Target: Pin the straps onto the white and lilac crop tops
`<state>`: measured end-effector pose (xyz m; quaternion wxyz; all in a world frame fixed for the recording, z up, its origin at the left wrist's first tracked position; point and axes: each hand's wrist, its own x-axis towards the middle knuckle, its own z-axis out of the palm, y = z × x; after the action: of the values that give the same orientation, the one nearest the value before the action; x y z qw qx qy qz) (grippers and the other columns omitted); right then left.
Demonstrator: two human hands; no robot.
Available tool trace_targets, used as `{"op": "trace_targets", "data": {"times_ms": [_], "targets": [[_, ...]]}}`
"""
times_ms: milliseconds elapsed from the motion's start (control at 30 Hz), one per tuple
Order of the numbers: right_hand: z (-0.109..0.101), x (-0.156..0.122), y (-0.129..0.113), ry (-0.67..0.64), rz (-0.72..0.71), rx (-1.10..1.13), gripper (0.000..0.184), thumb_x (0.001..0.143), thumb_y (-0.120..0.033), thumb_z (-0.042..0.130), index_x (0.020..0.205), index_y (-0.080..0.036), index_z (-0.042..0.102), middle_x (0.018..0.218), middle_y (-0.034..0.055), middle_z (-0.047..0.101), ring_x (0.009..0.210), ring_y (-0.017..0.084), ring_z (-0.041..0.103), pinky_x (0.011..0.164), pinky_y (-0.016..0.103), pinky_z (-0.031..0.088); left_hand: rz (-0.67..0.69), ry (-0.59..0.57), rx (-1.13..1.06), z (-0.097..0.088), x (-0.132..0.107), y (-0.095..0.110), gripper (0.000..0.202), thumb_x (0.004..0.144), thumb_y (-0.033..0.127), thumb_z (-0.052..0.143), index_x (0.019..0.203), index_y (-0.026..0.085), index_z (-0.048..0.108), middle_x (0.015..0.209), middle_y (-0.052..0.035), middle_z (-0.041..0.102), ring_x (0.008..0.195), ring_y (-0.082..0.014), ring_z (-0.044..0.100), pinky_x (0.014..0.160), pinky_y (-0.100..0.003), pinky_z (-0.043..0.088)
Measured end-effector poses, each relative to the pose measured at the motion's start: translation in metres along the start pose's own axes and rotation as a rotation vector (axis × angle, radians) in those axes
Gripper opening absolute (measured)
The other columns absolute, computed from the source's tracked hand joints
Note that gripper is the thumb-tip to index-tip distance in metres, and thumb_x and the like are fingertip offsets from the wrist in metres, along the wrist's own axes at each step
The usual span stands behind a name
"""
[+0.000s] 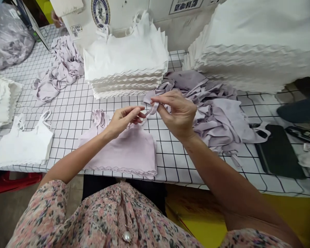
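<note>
Between finger and thumb of my right hand (177,113) is a looped lilac strap (154,109), lifted above the table. My left hand (126,119) is closed loosely at the strap's lower part, its fingertips partly hiding one another. Below my left hand lies a flat stack of lilac camisole tops (126,151) with wavy hems, straps bunched at its upper left. Just beyond my right hand is a loose heap of lilac tops (214,120), crumpled together.
White camisoles form a tall stack (126,55) at the back and a bigger pile (253,51) at right. A single white top (26,141) lies left, near crumpled lilac pieces (64,62). A dark notebook (279,151) and a phone (303,133) are at right on the checked tablecloth (175,165).
</note>
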<state>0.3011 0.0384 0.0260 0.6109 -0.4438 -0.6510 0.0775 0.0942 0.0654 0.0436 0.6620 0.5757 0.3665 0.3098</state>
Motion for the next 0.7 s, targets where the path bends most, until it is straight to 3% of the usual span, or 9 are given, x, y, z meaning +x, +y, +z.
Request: {"op": "trace_targets", "data": {"times_ms": [133,267,400,467,533,633,700], "targets": [[0.004,-0.003,-0.002,-0.03,-0.05,-0.071,0.029,0.1,-0.018,0.065,0.108,-0.037,0.086,0.094,0.0004,0.083,0.089,0.023,0.077,0.095,0.048,0.061,-0.103,-0.096,-0.216,0.008,-0.007,0.008,0.035,0.092,0.049,0.088,0.108,0.018,0.085,0.102,-0.0074,0.082,0.086,-0.0117,0.075,0.083,-0.027,0.061],[0.004,-0.005,-0.003,-0.077,0.018,-0.013,0.03,0.098,-0.018,0.066,0.109,-0.038,0.086,0.097,0.0009,0.083,0.094,0.024,0.077,0.1,0.049,0.061,-0.125,-0.063,-0.245,0.011,-0.013,0.004,0.044,0.073,0.049,0.102,0.093,0.015,0.084,0.086,-0.0034,0.079,0.069,-0.0064,0.067,0.072,-0.024,0.057],[-0.006,-0.006,-0.011,-0.297,0.291,0.265,0.026,0.097,-0.031,0.071,0.119,-0.033,0.084,0.107,0.0036,0.084,0.103,0.024,0.078,0.097,0.046,0.064,-0.065,-0.033,-0.193,0.008,-0.02,0.008,0.045,0.076,0.054,0.099,0.088,0.015,0.082,0.08,-0.0027,0.077,0.066,-0.0066,0.066,0.066,-0.023,0.056],[-0.01,-0.005,-0.018,-0.417,0.477,0.428,0.035,0.093,-0.04,0.078,0.127,-0.031,0.082,0.106,0.0045,0.083,0.098,0.023,0.078,0.09,0.042,0.065,-0.017,-0.01,-0.113,0.007,-0.024,0.011,0.042,0.079,0.053,0.098,0.085,0.015,0.081,0.079,-0.0028,0.076,0.065,-0.0073,0.066,0.065,-0.024,0.057],[-0.013,-0.004,-0.025,-0.463,0.589,0.455,0.036,0.087,-0.045,0.087,0.119,-0.029,0.085,0.099,0.0043,0.081,0.089,0.021,0.075,0.085,0.039,0.065,0.038,0.032,-0.013,0.006,-0.028,0.011,0.038,0.084,0.051,0.095,0.084,0.015,0.08,0.08,-0.0028,0.076,0.066,-0.0081,0.066,0.066,-0.025,0.059],[-0.013,-0.004,-0.034,-0.452,0.58,0.364,0.021,0.081,-0.046,0.095,0.094,-0.03,0.089,0.09,0.0035,0.079,0.083,0.02,0.072,0.085,0.04,0.062,0.138,0.085,0.123,0.007,-0.034,0.007,0.034,0.093,0.049,0.088,0.089,0.016,0.08,0.084,-0.0028,0.076,0.07,-0.0093,0.069,0.067,-0.026,0.061],[-0.012,-0.006,-0.037,-0.449,0.552,0.345,0.019,0.08,-0.047,0.097,0.087,-0.032,0.088,0.085,0.0024,0.078,0.082,0.02,0.071,0.086,0.041,0.061,0.203,0.114,0.158,0.008,-0.037,0.002,0.035,0.096,0.05,0.085,0.09,0.016,0.08,0.085,-0.0024,0.076,0.072,-0.0093,0.069,0.067,-0.026,0.061]]}}
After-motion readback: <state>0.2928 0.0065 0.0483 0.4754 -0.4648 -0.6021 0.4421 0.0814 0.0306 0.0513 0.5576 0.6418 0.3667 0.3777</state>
